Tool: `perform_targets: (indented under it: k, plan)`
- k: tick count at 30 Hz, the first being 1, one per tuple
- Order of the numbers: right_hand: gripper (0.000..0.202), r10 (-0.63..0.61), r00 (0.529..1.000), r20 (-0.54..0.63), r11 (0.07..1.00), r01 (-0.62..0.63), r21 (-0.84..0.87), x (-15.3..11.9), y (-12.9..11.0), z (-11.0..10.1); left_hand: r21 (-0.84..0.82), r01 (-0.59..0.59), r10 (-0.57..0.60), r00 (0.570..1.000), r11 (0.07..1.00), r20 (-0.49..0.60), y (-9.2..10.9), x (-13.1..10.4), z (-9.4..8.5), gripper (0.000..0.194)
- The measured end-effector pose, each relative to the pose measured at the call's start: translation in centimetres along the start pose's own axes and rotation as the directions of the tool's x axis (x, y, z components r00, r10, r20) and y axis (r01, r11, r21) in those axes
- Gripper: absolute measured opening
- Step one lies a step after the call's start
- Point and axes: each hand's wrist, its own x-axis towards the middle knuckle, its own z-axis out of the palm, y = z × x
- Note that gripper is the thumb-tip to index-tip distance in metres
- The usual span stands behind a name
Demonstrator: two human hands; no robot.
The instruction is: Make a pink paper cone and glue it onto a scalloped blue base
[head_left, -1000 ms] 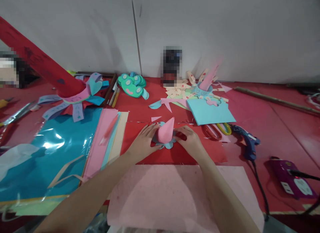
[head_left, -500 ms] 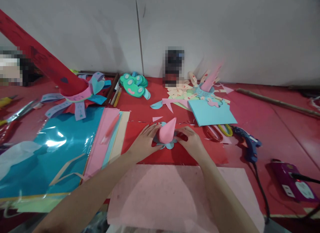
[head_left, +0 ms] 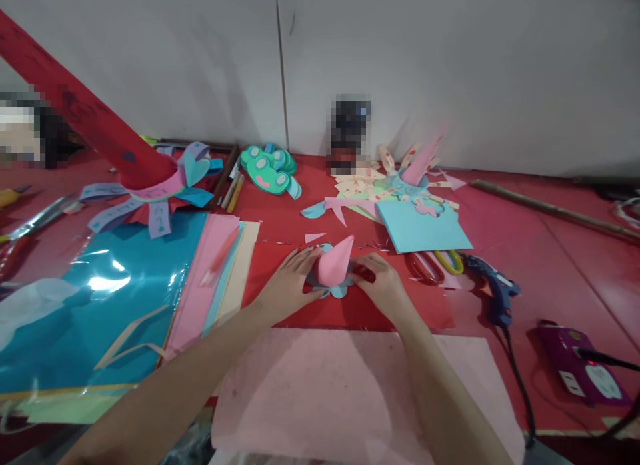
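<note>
Left hand (head_left: 287,278): part open, fingers reaching round the far edge of the blue base (head_left: 339,292), thumb at its near edge. Right hand (head_left: 383,278): curled at 3 o'clock of the pink cone (head_left: 334,268), fingertips at the base rim. Can't tell if they pinch it; contact is hidden. Cone stands between the hands on the base, tip leaning to 1 o'clock. Base sits on the red sheet (head_left: 310,316).

Step in hand, my read: steadying and lining up the cone on its base. A next move would call for light, even fingertip pressure, cone kept centred; paper looks thin, so a hard squeeze could dent it.

Rest, left to right, clock from the cone:
- blue pack (head_left: 133,298), 9, glossy wrap
- red tube (head_left: 100,118), 10, its lower end in a paper collar (head_left: 157,190)
- pens (head_left: 234,193), 10 to 11
- green cutouts (head_left: 267,172), 11, piled
- pink sheet (head_left: 320,392), 6, nearest the body
- light-blue card (head_left: 420,232), 2
- pink spike (head_left: 421,162), 1 to 2, just behind the card
- red loop (head_left: 434,277) and yellow loop (head_left: 459,264), 3, likely scissor handles
- glue gun (head_left: 500,305), 3 to 4, cord towards 5
- purple power block (head_left: 575,358), 4, on the surface (head_left: 565,258), cable plugged in
</note>
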Motion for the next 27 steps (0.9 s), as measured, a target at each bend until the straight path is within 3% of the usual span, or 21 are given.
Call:
perform_targets:
  k: [27]
  plan:
    - [0.016, -0.026, 1.000, -0.008, 1.000, 0.026, -0.014, 0.24, 0.49, 0.23, 0.039, -0.036, 0.037, 0.998, 0.999, -0.041, -0.42, 0.03, 0.33, 0.069]
